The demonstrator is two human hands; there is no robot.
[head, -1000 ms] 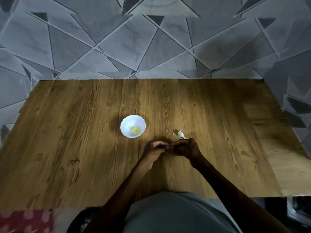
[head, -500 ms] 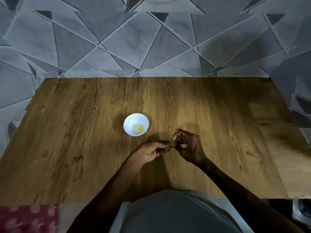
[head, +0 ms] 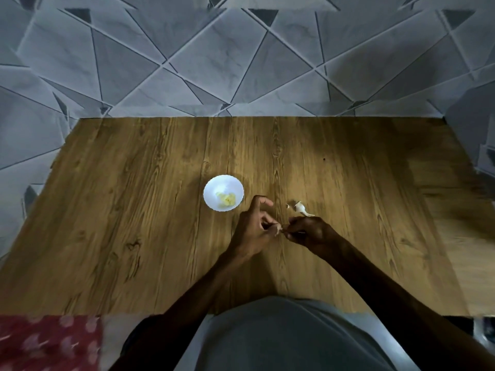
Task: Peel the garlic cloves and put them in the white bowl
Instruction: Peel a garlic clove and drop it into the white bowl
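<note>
A small pale clove (head: pixel 279 231) is held over the table (head: pixel 128 210), about midway between the left and right edges and nearer the near edge than the far one. It is pinched from both sides. Most of it is covered by fingertips, so how far it is peeled cannot be told.

The left hand (head: pixel 253 231) is partly closed. The thumb and lower fingers are curled onto the clove, while the index finger (head: pixel 263 200) is lifted clear and arched toward the far edge. The right hand (head: pixel 308 231) is closed tightly, with its fingertips brought together on the right end of the clove. A thin pale sliver is seen at those fingertips; whether it is skin or stem cannot be told. The two hands are almost touching at the clove.

The bowl (head: pixel 213 187) is set on the table just beyond and to the left of the left hand, apart from it. Yellowish peeled cloves (head: pixel 227 200) are lying in its near right part.

A white garlic piece (head: pixel 299 207) is lying on the table just beyond the right hand, with a small scrap (head: pixel 288 206) beside it on the left.

Both forearms are extended across the near edge, above a grey shirt (head: pixel 281 336). A red patterned cloth (head: pixel 45 341) is seen below the near left corner. Grey tiles (head: pixel 241 62) with a triangular pattern are seen beyond the far edge.
</note>
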